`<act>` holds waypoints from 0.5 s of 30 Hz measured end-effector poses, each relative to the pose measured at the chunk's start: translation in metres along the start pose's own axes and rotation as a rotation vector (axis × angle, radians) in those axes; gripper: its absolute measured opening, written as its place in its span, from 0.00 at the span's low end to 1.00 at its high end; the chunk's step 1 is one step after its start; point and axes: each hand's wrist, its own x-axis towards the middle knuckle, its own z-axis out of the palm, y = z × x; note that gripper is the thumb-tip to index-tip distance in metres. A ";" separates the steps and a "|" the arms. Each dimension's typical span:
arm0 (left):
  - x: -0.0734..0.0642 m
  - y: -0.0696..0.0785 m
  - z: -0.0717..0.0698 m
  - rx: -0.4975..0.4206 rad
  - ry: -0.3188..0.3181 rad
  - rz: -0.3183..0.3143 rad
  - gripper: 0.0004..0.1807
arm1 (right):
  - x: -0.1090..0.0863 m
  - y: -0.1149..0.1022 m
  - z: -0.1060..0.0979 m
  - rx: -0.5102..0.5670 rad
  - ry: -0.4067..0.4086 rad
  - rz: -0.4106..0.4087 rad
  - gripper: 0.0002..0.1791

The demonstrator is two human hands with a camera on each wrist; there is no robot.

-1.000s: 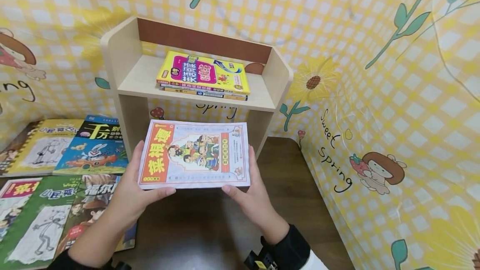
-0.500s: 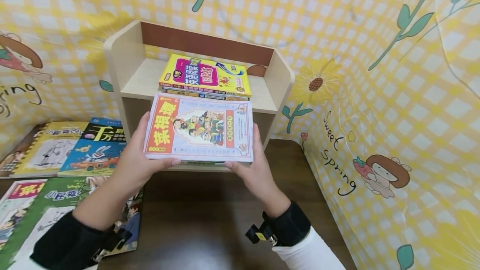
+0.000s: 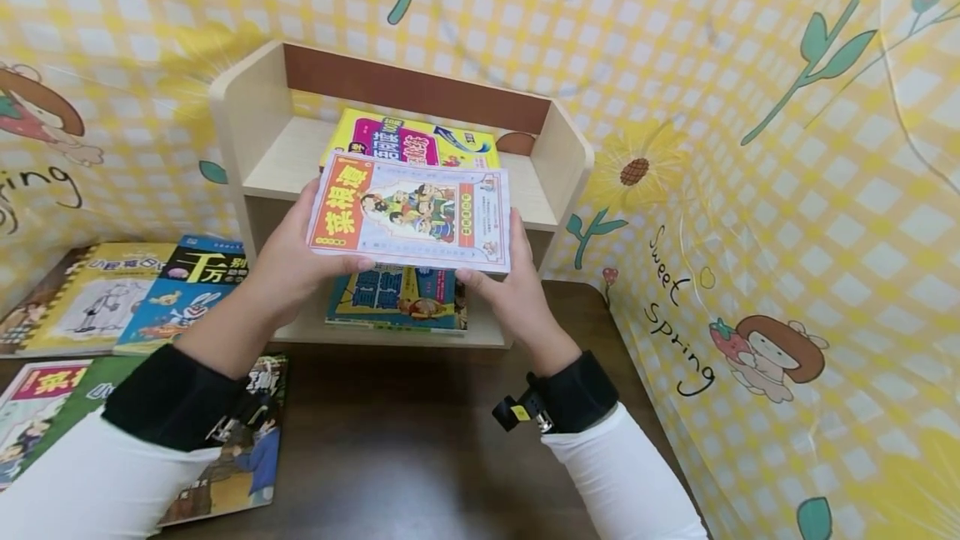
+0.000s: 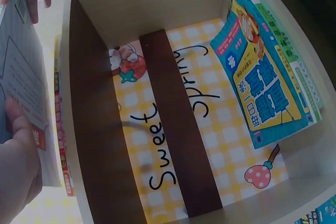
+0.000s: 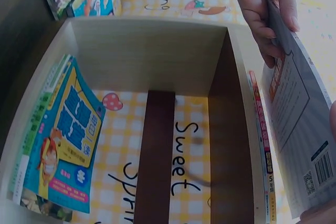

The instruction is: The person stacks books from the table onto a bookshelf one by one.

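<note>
A pale-covered book with a red-orange title strip and cartoon figures is held level between both hands, at the front of the upper shelf. My left hand grips its left edge, thumb along the near side. The right hand grips the right edge the same way. In the right wrist view, the book's back cover with a barcode faces the camera. Beyond and partly behind it, a yellow workbook tops a stack on the upper shelf. Whether the held book touches that stack, I cannot tell.
The wooden two-tier bookshelf stands against a yellow checked cloth. Blue-covered books lie stacked on its lower shelf. Several books, among them a yellow spiral-bound one, cover the left of the dark table.
Both hands have carried the book up and away from the person, from in front of the lower shelf to the upper stack. The blue-covered books below have come into sight.
</note>
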 end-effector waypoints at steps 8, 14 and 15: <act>0.015 0.005 -0.002 0.013 0.011 -0.113 0.52 | 0.021 -0.005 -0.007 -0.086 -0.008 0.075 0.56; 0.020 0.012 -0.001 0.071 0.028 -0.153 0.51 | 0.030 -0.009 -0.013 -0.208 -0.007 0.158 0.55; 0.021 0.014 -0.001 0.091 0.034 -0.153 0.51 | 0.032 -0.010 -0.014 -0.227 -0.009 0.160 0.54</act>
